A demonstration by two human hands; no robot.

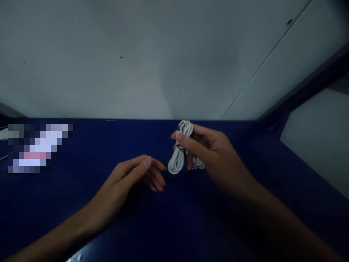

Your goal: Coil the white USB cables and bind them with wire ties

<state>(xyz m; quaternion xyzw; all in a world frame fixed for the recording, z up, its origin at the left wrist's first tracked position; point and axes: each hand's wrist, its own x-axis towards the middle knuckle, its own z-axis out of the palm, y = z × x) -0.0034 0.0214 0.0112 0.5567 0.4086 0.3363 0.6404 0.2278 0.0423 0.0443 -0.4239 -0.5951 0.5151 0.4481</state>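
A white charging cable (176,162), coiled into a bundle with a dark tie round its middle, is pinched between the thumb and fingers of my right hand (215,149). One connector end lies under the thumb. My left hand (136,174) is just left of the coil, apart from it, its fingers loosely curved and spread with nothing in them. Behind my right hand, partly hidden by it, a second white coiled cable (198,163) rests on the dark blue table (109,142).
A pale wall panel (136,62) rises at the table's back edge. To the left is a pixelated, blurred-out patch (43,149), with a white object (3,134) beside it at the frame's edge. A light grey panel (321,134) stands on the right.
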